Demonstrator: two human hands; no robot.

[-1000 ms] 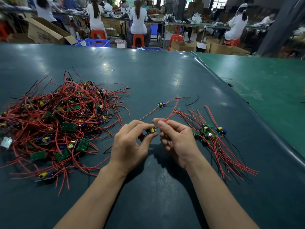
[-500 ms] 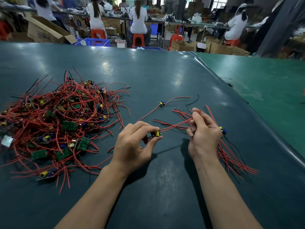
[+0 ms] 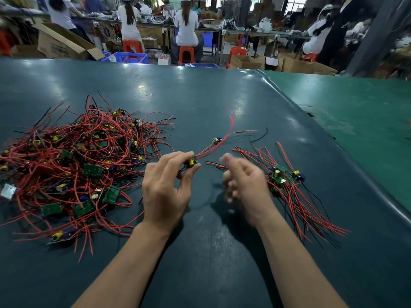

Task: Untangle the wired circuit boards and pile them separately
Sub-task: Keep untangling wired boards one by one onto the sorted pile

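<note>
mid-sort: left hand (image 3: 165, 192) pinches one board (image 3: 191, 162), wires trailing; right hand (image 3: 243, 185) blurred, grip unclear. next, probably lay board on right pile (image 3: 287, 183).

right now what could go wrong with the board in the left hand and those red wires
1. The left hand pinches a small green circuit board with a yellow capacitor; its red wires run past a loose board with a blue capacitor, which may snag and drag along.
2. The blurred right hand is beside the sorted bundle of boards and could scatter it.
</note>
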